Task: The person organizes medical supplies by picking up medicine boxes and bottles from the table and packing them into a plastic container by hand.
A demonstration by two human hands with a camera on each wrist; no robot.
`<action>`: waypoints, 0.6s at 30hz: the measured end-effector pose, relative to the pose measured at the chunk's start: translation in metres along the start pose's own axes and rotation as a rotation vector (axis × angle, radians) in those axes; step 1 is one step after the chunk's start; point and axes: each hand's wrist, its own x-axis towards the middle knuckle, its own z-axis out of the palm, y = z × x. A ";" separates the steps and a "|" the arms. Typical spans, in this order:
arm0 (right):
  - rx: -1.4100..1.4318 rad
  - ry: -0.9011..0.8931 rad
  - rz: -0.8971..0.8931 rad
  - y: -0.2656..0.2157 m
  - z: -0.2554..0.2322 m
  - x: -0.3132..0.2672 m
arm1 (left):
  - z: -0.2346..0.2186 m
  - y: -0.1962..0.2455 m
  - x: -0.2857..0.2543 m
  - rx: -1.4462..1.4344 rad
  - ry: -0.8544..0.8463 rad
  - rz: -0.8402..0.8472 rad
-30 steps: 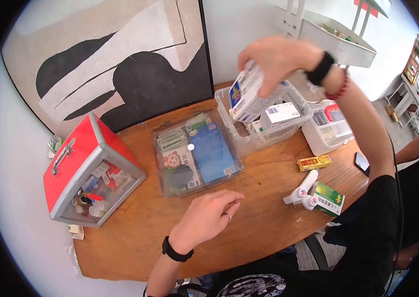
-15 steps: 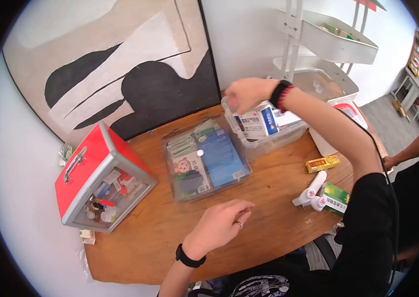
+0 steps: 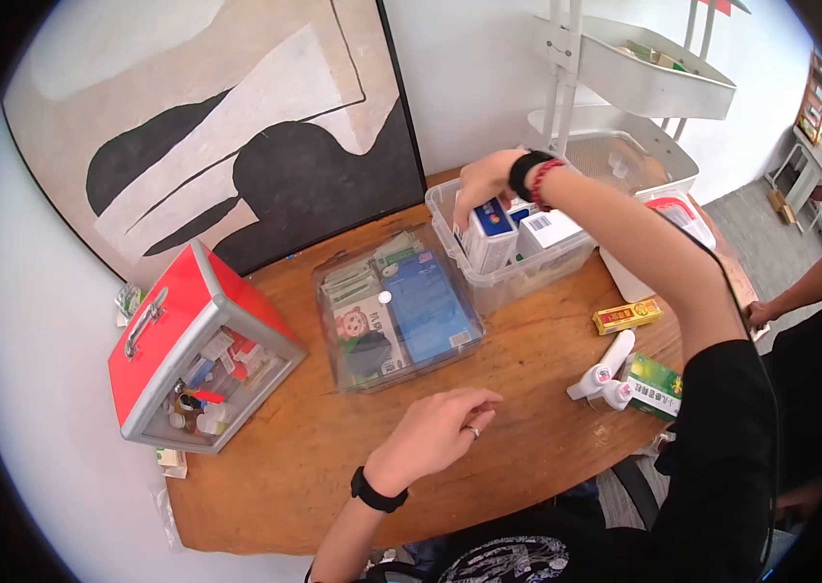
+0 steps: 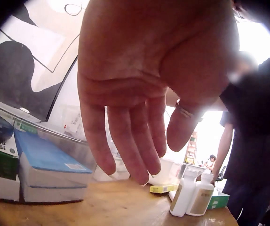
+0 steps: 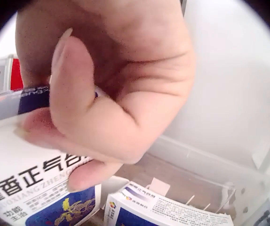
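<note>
My right hand (image 3: 489,180) reaches into a clear plastic bin (image 3: 527,289) and grips a white and blue medicine box (image 3: 489,251) by its upper part. In the right wrist view, bent fingers lie on the face of the medicine box (image 5: 36,165), which bears large dark characters. Another white medicine box (image 3: 549,229) stands beside it in the bin. Low over the table, my left hand (image 3: 435,437) is relaxed with nothing in it. Nearest to it is a clear flat case (image 3: 357,387) containing a blue box (image 3: 422,306) and other packages.
A red and silver medicine case (image 3: 173,291) stands at the left. Two white bottles (image 4: 184,193), a green box (image 3: 654,384) and a yellow box (image 3: 628,317) lie at the right. Behind are a white lidded box (image 3: 625,277) and a cart (image 3: 654,83). Another person's arm (image 3: 790,291) is at right.
My right hand has lowered the medicine box from above the bin into it, and the box has turned more upright. The left hand has barely moved; the head view has shifted slightly.
</note>
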 end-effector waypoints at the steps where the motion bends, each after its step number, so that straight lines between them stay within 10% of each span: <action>1: 0.017 -0.078 -0.010 0.003 0.009 0.014 | -0.001 0.003 0.001 0.005 -0.007 0.002; 6: 0.094 0.169 -0.030 0.019 0.031 0.028 | -0.003 0.010 -0.004 -0.036 0.018 0.011; 13: 0.030 0.592 -0.274 0.071 0.036 -0.109 | 0.002 0.004 -0.002 -0.030 0.063 0.046; 18: -0.147 0.353 -0.326 0.077 0.150 -0.206 | 0.013 0.013 0.015 -0.071 -0.005 0.066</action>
